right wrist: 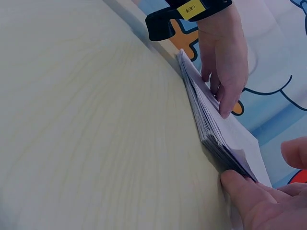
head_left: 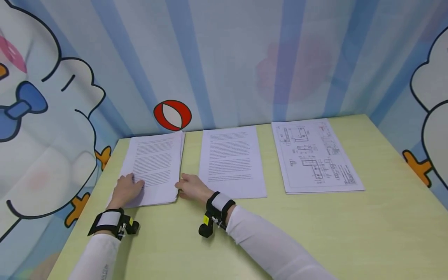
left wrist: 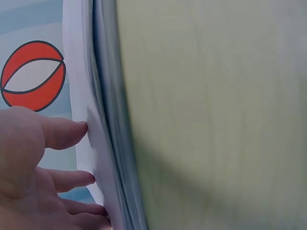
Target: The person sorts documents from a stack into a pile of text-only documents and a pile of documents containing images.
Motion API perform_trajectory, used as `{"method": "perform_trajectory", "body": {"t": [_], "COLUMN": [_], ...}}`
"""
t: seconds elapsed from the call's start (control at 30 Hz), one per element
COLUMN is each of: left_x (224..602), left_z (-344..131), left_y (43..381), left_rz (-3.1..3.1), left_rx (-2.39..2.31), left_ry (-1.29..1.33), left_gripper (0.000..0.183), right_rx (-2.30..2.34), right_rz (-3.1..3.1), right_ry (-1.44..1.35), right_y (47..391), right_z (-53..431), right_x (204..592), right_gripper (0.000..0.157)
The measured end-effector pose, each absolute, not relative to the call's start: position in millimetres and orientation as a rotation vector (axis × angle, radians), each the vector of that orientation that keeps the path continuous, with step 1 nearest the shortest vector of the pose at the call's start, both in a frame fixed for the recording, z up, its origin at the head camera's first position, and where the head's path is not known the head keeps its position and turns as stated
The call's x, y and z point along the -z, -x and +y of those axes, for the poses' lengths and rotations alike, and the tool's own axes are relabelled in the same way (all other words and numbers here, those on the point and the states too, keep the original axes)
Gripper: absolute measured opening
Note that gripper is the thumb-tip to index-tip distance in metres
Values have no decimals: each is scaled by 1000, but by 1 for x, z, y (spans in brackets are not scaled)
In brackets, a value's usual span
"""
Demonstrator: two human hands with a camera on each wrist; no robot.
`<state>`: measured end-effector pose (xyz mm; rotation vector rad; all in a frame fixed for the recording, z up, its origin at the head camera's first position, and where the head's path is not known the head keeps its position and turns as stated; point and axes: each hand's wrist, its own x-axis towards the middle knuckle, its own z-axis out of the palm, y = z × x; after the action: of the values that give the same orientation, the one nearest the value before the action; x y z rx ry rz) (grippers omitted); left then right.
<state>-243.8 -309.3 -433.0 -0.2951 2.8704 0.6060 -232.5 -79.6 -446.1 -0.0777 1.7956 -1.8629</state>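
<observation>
A thick stack of printed paper (head_left: 154, 163) lies at the left of the table, its sheets uneven along the right side. My left hand (head_left: 126, 190) rests on its left part, near the front; in the left wrist view the thumb and fingertips of that left hand (left wrist: 24, 167) touch the top sheet. At the stack's right edge is my right hand (head_left: 194, 188). From the right wrist, the fingers of my right hand (right wrist: 264, 201) press against the layered side of the stack (right wrist: 211, 129), and its thumb stands apart from the paper. A corner of a sheet curls up there.
In the middle lies a second pile of printed text sheets (head_left: 231, 163), just right of my right hand. Farther right are sheets with technical drawings (head_left: 315, 155). The yellowish wooden table (head_left: 315, 229) meets a printed cartoon backdrop (head_left: 238, 58) at the back and sides.
</observation>
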Motion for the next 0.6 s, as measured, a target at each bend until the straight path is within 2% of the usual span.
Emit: {"method": "perform_trajectory", "body": {"t": [0.17, 0.6], "left_x": [432, 418], "left_z": [-307, -291], "left_y": [240, 227], "left_rz": [2890, 2875], "left_rx": [-624, -645], "left_ry": [265, 333], "left_gripper": [65, 61], "right_rx": [1889, 1928], "right_rz": [1811, 2006], "right_ry": [90, 26], "right_y": [234, 236], "right_z": [-81, -78], "right_x": [449, 451], "right_gripper": [35, 32]}}
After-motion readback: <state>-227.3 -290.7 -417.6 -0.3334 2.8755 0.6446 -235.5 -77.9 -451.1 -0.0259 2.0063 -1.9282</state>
